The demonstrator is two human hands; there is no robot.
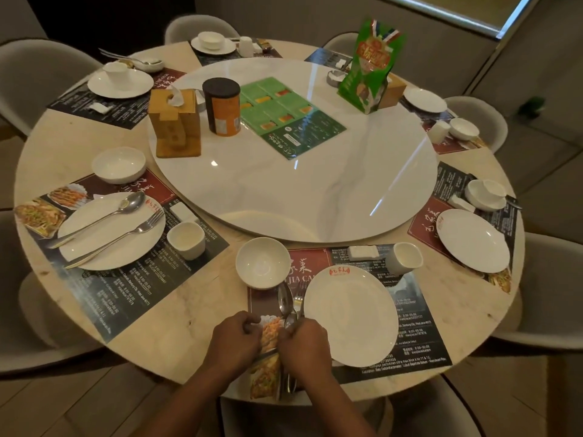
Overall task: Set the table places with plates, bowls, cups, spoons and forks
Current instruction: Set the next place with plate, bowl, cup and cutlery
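Observation:
At the near place a white plate (350, 316) lies on a dark placemat (419, 335), with a white bowl (262, 263) at its upper left and a white cup (405, 257) at its upper right. A spoon (285, 300) and a fork (299, 298) lie side by side left of the plate. My right hand (304, 343) grips their handles. My left hand (235, 337) rests curled on the placemat's left part, beside them; whether it pinches anything is unclear. The place at the left has a plate (94, 244) carrying a spoon and fork, plus a bowl (119, 164) and a cup (186, 239).
A white turntable (315, 190) fills the middle of the round table and carries a wooden tissue box (175, 124), an orange can (222, 107), a green menu (290, 116) and a green bag (370, 67). Other places with plates and bowls ring the table. Grey chairs surround it.

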